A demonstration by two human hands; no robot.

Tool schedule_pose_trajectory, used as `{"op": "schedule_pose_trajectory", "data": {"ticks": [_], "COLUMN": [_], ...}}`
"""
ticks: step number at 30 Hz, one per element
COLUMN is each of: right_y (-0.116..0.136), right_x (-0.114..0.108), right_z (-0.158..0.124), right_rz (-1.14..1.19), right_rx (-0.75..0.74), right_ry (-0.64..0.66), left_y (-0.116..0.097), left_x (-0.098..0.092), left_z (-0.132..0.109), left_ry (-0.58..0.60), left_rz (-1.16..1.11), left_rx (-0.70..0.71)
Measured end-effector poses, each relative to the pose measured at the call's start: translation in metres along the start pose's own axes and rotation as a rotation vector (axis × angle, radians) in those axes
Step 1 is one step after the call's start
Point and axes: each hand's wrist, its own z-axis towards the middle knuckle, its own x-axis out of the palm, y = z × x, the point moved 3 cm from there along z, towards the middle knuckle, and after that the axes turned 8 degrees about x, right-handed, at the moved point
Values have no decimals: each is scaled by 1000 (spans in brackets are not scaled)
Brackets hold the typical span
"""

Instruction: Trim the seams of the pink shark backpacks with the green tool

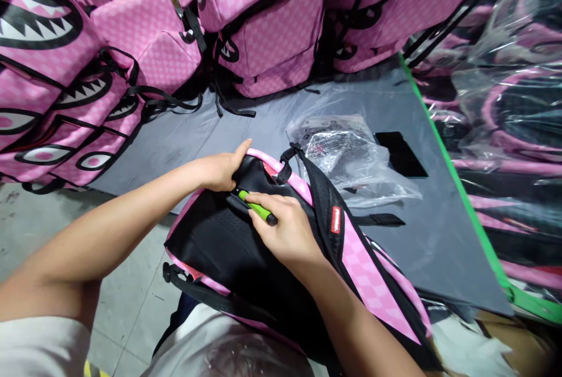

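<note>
A pink-checkered backpack [197, 236] lies with its black back panel up, leaning from the table edge toward my body. My left hand [222, 170] grips the panel near its pink-piped edge, fingers curled under and thumb pointing away. In my right hand [287, 228] is a slim bright-green tool with a black end [258, 206], its kind unclear. The tool's front end points at the black fabric beside my left fingers, and its tip is hidden. One padded shoulder strap [336, 219] with a red label runs along the right side; a buckle strap [178, 274] hangs at the lower left.
On the grey table [439, 230] lie a crumpled clear plastic bag [342, 154] and a black phone-like slab [401, 154]. Pink backpacks [272, 43] stand piled along the back and left. Plastic-wrapped backpacks [518, 108] are stacked beyond the green table edge [461, 189].
</note>
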Motion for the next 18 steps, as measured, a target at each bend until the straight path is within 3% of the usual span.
{"op": "schedule_pose_trajectory", "data": {"ticks": [4, 11, 15, 18], "right_y": [-4, -15, -13, -9], "right_x": [0, -3, 0, 0], "right_z": [0, 2, 5, 6], "right_rz": [27, 51, 175, 59], "right_rx": [6, -22, -30, -54], "right_ry": [-41, 23, 96, 51], "left_y": [1, 4, 3, 4], "left_x": [2, 3, 3, 3], "left_z": [2, 4, 4, 6], "left_ry": [-11, -22, -12, -17], "left_rz": [-18, -43, -44, -40], "left_rx": [1, 8, 10, 5]}}
